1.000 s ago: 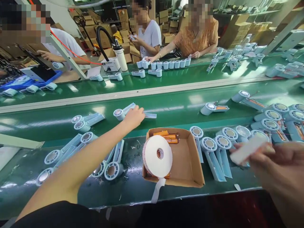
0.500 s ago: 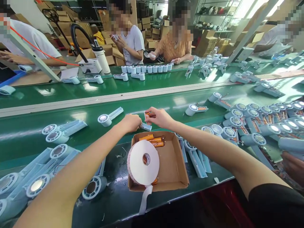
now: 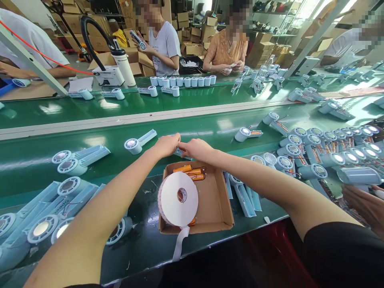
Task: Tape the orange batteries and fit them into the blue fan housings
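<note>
My left hand [image 3: 167,145] is closed around a light blue fan housing [image 3: 181,153], most of which the fingers cover. Close against it, my right hand [image 3: 197,149] has its fingers bent down onto the same housing; whatever they pinch is hidden. Just below both hands is an open cardboard box [image 3: 214,212]. A big roll of white tape [image 3: 174,200] leans inside it, its loose end hanging over the front edge. Several orange batteries [image 3: 195,172] with thin wires lie at the back of the box.
Another fan [image 3: 133,145] lies left of my hands on the green belt [image 3: 99,132]. Fans pile up at the near left [image 3: 45,224] and right [image 3: 312,170]. Someone's hand [image 3: 360,200] is at the right edge. Across the belt, people work beside a row of fan heads [image 3: 186,81].
My right hand has moved left and down onto the housing, against my left hand. The orange battery seen at its fingertips is now hidden. The view has shifted slightly.
</note>
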`<state>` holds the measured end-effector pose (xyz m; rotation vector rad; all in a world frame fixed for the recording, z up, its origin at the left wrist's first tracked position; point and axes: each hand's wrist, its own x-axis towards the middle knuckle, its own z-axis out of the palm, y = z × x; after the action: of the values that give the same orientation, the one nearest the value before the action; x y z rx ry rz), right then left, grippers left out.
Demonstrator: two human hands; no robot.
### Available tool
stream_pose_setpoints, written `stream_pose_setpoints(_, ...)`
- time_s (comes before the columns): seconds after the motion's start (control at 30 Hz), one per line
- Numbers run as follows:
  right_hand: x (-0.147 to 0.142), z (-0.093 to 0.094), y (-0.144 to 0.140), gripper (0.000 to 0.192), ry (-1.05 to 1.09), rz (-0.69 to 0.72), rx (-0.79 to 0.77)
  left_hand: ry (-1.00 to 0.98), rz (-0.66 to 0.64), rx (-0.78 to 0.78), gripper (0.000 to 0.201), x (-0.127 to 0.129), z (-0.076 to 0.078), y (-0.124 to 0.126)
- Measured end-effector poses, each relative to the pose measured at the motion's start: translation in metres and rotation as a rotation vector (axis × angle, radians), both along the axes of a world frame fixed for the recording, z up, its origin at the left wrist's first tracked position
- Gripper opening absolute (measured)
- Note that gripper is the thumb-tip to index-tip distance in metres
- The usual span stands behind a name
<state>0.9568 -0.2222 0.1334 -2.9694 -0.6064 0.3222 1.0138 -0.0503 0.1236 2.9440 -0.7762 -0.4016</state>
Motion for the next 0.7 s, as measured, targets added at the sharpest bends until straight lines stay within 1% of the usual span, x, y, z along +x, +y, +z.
stream_pose_setpoints(0.13, 0.006, -0.002, 0.007, 0.042, 0.046, 0.057, -0.051, 0.014, 0.045, -0.003, 0.033, 0.005, -0.003, -0.008)
stream_pose_setpoints(0.23, 0.009, -0.002, 0.011, 0.04, 0.053, 0.072, -0.072, 0.013, 0.066, -0.008, 0.039, 0.009, -0.001, -0.012)
stream_pose_setpoints(0.4, 0.012, 0.001, 0.011, 0.04, 0.048, 0.047, -0.091, -0.012, 0.082, 0.003, 0.041, 0.01, 0.0, -0.018)
stream_pose_setpoints(0.53, 0.014, 0.002, 0.011, 0.039, 0.062, 0.02, -0.121, -0.024, 0.065, 0.0, 0.04, 0.005, -0.001, -0.024)
stream_pose_setpoints(0.6, 0.014, 0.004, 0.013, 0.039, 0.071, 0.021, -0.141, -0.02, 0.043, -0.009, 0.039, -0.002, 0.007, -0.026)
stream_pose_setpoints(0.63, 0.013, 0.004, 0.014, 0.04, 0.073, 0.027, -0.148, -0.021, 0.023, -0.018, 0.038, -0.008, 0.013, -0.026)
stream_pose_setpoints(0.7, 0.012, 0.006, 0.015, 0.041, 0.076, 0.04, -0.155, -0.05, -0.047, -0.047, 0.039, -0.027, 0.031, -0.022)
